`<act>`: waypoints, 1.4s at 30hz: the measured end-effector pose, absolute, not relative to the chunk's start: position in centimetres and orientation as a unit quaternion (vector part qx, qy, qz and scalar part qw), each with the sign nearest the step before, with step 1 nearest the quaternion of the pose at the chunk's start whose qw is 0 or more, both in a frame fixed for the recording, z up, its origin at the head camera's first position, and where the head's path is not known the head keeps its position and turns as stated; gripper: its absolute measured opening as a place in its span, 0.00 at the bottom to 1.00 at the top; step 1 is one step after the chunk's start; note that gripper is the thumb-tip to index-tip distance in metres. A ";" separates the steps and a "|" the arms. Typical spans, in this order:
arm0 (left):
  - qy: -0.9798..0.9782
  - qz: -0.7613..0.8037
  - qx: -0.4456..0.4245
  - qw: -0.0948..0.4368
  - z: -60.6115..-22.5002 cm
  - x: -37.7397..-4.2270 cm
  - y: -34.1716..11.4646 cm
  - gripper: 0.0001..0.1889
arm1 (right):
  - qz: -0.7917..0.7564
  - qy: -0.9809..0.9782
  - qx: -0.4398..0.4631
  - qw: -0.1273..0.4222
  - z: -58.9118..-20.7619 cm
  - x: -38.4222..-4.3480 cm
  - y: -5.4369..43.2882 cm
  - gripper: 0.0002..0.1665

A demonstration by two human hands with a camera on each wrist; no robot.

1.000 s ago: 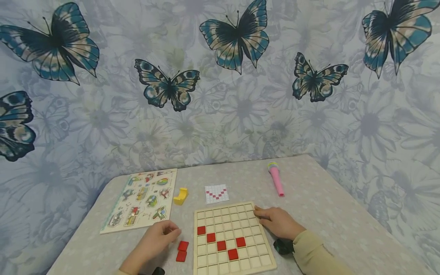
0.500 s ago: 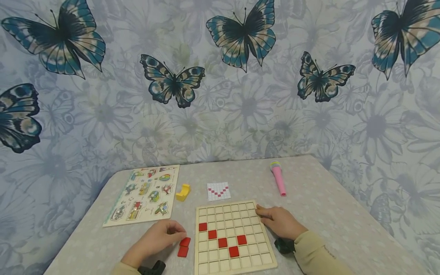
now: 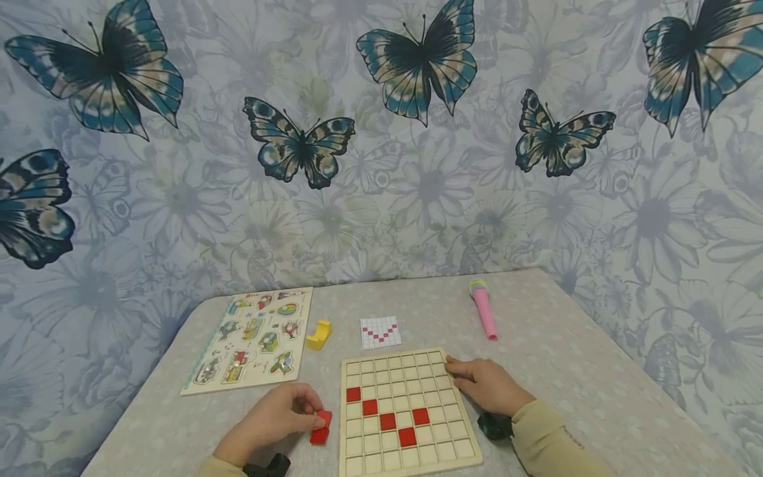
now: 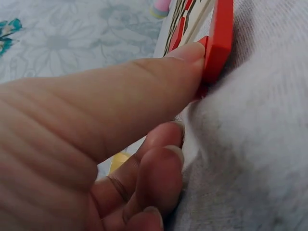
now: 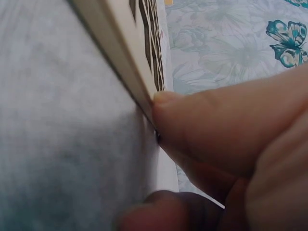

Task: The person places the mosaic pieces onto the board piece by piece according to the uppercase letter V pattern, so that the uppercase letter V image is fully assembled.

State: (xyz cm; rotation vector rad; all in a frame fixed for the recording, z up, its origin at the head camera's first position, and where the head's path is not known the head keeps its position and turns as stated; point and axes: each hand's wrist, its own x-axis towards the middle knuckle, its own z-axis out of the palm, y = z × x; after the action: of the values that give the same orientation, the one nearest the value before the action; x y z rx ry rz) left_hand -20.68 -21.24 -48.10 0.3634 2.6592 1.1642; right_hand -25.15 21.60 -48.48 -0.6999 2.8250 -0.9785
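Butterfly wallpaper rises behind a grey cloth-covered surface (image 3: pixel 572 371), where a wooden grid board (image 3: pixel 405 414) lies near the front edge with five red tiles set in its cells. Left of the board, the left hand (image 3: pixel 271 421) pinches a red tile (image 3: pixel 324 419) between thumb and fingers, its edge tipped up off the cloth; a second red tile (image 3: pixel 318 435) lies flat just below it. At the board's right edge the right hand (image 3: pixel 485 384) rests, thumb pressed to the frame, fingers curled against it. Behind the board sit a pattern card (image 3: pixel 379 332), a yellow block (image 3: pixel 318 334), a picture puzzle (image 3: pixel 253 339) and a pink toy microphone (image 3: pixel 483 309).
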 end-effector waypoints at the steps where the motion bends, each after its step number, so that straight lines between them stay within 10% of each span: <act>1: 0.903 0.397 0.122 0.108 -48.0 -20.6 -21.2 0.14 | -0.319 0.920 -0.227 0.034 -48.4 -25.1 21.6 0.24; 42: 0.857 0.509 0.054 0.058 -47.4 -20.4 -19.1 0.10 | -0.317 0.915 -0.247 0.033 -48.8 -25.4 22.1 0.24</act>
State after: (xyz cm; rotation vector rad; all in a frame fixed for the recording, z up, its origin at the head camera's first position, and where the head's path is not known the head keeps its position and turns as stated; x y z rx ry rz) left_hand -20.41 -19.06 -47.40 0.1630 2.5971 1.5427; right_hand -25.37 22.07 -48.81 -0.7613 2.8163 -0.9766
